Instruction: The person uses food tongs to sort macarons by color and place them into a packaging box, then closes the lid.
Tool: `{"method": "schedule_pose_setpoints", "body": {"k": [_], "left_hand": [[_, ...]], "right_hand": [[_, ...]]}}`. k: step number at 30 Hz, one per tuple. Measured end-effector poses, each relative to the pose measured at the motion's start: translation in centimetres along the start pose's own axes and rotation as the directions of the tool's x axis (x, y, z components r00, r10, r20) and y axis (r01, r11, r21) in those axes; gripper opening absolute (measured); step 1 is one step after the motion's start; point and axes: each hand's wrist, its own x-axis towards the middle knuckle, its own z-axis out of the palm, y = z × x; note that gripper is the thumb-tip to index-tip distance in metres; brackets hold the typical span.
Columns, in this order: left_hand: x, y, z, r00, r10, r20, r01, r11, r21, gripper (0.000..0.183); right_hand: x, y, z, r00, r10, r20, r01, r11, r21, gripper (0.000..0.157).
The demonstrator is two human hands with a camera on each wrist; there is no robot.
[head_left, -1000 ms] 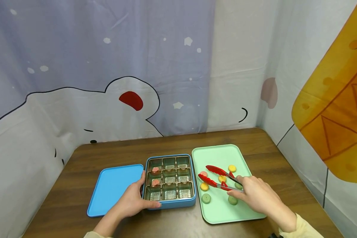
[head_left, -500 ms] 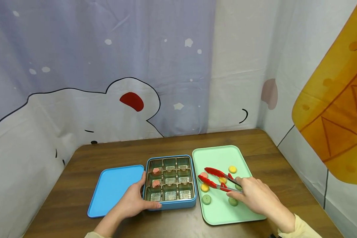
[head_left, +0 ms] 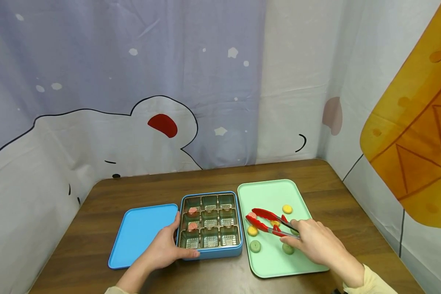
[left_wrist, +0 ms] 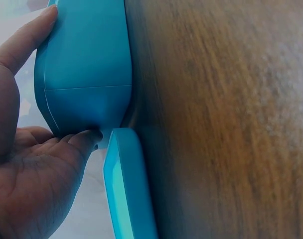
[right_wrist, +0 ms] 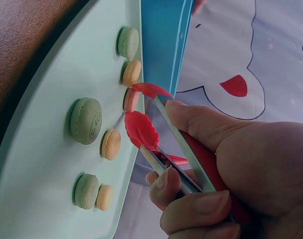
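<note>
My right hand (head_left: 316, 240) grips a pair of red-tipped tongs (head_left: 259, 223) over the green tray. The tongs' two tips stand on either side of a pink macaron (right_wrist: 131, 100), right at its edges. Close by on the tray lie a yellow macaron (head_left: 252, 231) and a green macaron (head_left: 255, 246). With thumb on the front wall and fingers along the left side, my left hand (head_left: 165, 247) holds the near left corner of a blue box (head_left: 220, 252). Inside the box is a clear divided insert; pink macarons (head_left: 192, 226) sit in two compartments of its left column.
Left of the box a blue lid (head_left: 141, 232) lies on the wooden table (head_left: 213, 281), its edge close to the box. The green tray (head_left: 268, 190) stands just right of the box and bears several yellow and green macarons. A printed curtain (head_left: 220, 81) hangs behind the table.
The tongs' tips have shifted slightly and drawn closer together around the pink macaron. My left hand keeps its hold on the box, which has not moved.
</note>
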Motion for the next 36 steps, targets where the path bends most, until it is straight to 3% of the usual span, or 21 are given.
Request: {"method": "schedule_pose_setpoints", "body": {"k": [13,36], "left_hand": [[-0.1,-0.1,0.0,1.0,-0.007,0.0,0.007,1.0,0.005,0.146],[0.0,-0.1,0.0,1.0,-0.005,0.002,0.005,1.0,0.001,0.146]], "right_hand": [[-0.2,-0.3,-0.2,1.0,0.015,-0.007,-0.015,1.0,0.006,0.031],[0.2,-1.9,-3.8,0.987,-0.113,-0.11,0.111,0.993,-0.03,0.034]]}}
